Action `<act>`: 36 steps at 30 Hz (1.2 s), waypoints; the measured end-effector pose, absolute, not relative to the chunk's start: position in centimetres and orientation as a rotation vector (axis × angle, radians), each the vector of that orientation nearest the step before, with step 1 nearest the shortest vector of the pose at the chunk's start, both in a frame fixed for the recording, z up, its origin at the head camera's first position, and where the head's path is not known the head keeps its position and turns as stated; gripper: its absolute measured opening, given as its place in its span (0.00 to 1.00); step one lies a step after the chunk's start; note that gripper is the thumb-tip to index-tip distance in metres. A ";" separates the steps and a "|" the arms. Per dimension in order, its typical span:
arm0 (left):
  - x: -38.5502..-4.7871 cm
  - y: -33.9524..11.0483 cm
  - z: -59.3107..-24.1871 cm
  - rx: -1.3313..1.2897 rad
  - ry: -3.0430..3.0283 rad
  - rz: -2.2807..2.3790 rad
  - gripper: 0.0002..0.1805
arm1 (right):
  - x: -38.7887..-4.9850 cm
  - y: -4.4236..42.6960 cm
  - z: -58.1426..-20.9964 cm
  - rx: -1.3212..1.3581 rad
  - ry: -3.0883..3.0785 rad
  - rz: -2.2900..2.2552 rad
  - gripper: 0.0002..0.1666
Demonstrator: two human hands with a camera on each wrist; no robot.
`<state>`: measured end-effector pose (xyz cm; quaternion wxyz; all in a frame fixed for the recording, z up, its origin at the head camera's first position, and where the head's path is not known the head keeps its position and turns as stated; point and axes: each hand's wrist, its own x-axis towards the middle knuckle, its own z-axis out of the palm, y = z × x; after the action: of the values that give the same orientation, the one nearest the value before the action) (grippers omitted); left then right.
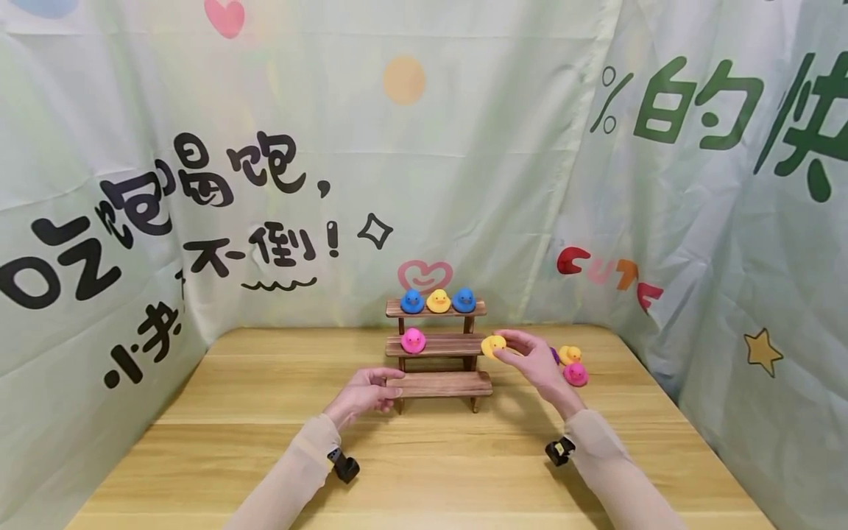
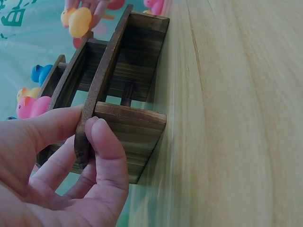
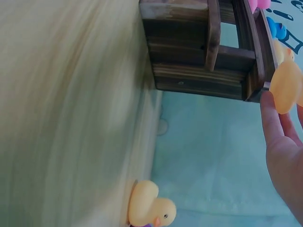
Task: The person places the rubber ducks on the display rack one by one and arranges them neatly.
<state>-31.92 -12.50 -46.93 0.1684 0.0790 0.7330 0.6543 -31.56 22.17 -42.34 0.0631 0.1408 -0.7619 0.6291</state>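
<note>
A three-tier wooden stand (image 1: 437, 383) is gripped at the left end of its lowest shelf by my left hand (image 1: 363, 394), thumb and fingers on either side of the board in the left wrist view. My right hand (image 1: 538, 364) pinches a yellow rubber duck (image 1: 493, 347) at the right end of the middle shelf; whether the duck touches the wood I cannot tell. On that shelf's left sits a pink duck (image 1: 414, 341). The top shelf bears a blue duck (image 1: 412, 300), a yellow duck (image 1: 439, 300) and another blue duck (image 1: 464, 300).
Right of the stand, on the wooden table (image 1: 265, 449), lie a yellow duck (image 1: 570, 355), a pink duck (image 1: 576, 375) and a purple one (image 1: 555, 355) partly hidden by my right hand. Printed cloth (image 1: 464, 184) hangs behind and along both sides.
</note>
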 end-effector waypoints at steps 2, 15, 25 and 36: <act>-31.9 -12.5 -46.9 0.229 2.085 1.861 0.22 | -31.6 21.9 -42.2 0.449 -2.311 1.896 0.30; -31.8 -12.6 -46.9 0.236 2.076 1.861 0.22 | -32.2 20.3 -41.7 0.475 -2.325 1.923 0.30; -31.9 -12.4 -47.0 0.260 2.069 1.866 0.24 | -32.5 19.1 -41.3 0.500 -2.321 1.919 0.31; -32.0 -12.2 -46.9 0.236 2.085 1.861 0.23 | -33.0 18.0 -41.2 0.565 -2.371 1.877 0.28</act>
<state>-32.05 -12.23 -46.92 0.1675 0.0830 0.7328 0.6543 -33.04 17.96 -41.16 0.0328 0.1834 -0.7704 0.6097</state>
